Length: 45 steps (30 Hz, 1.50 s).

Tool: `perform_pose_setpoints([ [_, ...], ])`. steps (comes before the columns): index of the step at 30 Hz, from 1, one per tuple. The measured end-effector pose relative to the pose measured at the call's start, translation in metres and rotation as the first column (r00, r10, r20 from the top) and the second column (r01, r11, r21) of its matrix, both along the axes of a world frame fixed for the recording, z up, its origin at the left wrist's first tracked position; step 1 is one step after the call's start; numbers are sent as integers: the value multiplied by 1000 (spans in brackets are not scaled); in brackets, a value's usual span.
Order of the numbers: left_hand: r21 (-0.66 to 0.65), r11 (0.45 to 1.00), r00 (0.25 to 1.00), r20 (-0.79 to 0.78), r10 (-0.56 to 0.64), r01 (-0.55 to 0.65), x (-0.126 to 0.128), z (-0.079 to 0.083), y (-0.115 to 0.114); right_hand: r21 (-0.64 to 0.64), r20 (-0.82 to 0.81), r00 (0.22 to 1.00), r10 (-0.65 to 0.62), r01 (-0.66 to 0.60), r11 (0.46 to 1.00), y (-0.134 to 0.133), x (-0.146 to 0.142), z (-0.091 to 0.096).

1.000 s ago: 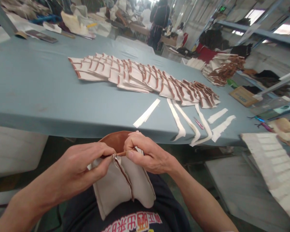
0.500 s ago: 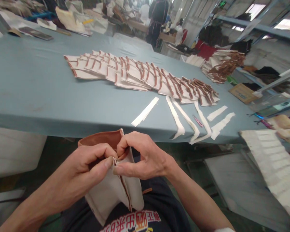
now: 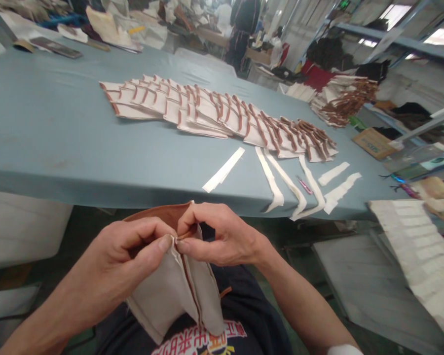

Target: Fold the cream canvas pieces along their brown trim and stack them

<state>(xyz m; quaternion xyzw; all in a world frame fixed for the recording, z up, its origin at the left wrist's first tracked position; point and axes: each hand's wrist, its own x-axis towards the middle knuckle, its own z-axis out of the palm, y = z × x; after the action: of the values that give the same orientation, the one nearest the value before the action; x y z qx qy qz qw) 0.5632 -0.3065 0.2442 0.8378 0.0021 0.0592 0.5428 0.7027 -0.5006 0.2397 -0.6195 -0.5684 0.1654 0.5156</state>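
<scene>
Over my lap I hold a cream fabric piece (image 3: 170, 296) with a brown leather edge and a brown seam down its middle. My left hand (image 3: 128, 259) pinches its top edge from the left, fingers closed. From the right, my right hand (image 3: 216, 236) pinches the same top edge, thumb and fingertips pressed together at the seam. The two thumbs almost touch. The brown leather side (image 3: 159, 217) shows behind my fingers.
A blue table (image 3: 52, 133) stands in front, carrying a long overlapping row of similar cream and brown pieces (image 3: 214, 113), several white strips (image 3: 224, 170) and a small pink tool (image 3: 304, 185). Another stack of pieces (image 3: 340, 101) lies far right. A person stands far back.
The fabric piece has shifted from hanging spread open to folded closer along its seam. Both hands have stayed pinched at its top edge, moving slightly lower and closer together.
</scene>
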Motion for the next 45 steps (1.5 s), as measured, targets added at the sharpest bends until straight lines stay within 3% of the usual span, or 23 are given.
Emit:
perform_pose_setpoints([
  [5, 139, 988, 996, 58, 62, -69, -2, 7, -5, 76, 412, 902, -134, 112, 991, 1, -3, 8],
  [8, 139, 987, 997, 30, 76, -79, -3, 10, -7, 109, 489, 857, -160, 122, 987, 3, -4, 9],
  [12, 27, 995, 986, -135, 99, -96, -3, 12, -7, 66, 282, 952, -121, 107, 992, 3, -4, 5],
  [15, -31, 997, 985, -159, 61, -67, -1, 6, -4, -70, 20, 998, -67, 68, 995, 2, -3, 2],
  [19, -39, 999, 994, -112, -10, 6, 3, -10, 4, -204, -170, 984, -61, 25, 979, 2, -3, 2],
  [30, -64, 996, 985, -158, -67, 57, 2, -21, 16, -209, -494, 869, 11, -131, 969, 11, 5, -18],
  [36, -60, 998, 990, -140, 16, -25, 5, -20, 12, -212, -490, 872, 4, -123, 970, 13, 3, -18],
  [45, 21, 995, 990, -100, 102, -100, 3, 5, -6, -187, -192, 975, -112, 76, 979, 5, -8, 3],
])
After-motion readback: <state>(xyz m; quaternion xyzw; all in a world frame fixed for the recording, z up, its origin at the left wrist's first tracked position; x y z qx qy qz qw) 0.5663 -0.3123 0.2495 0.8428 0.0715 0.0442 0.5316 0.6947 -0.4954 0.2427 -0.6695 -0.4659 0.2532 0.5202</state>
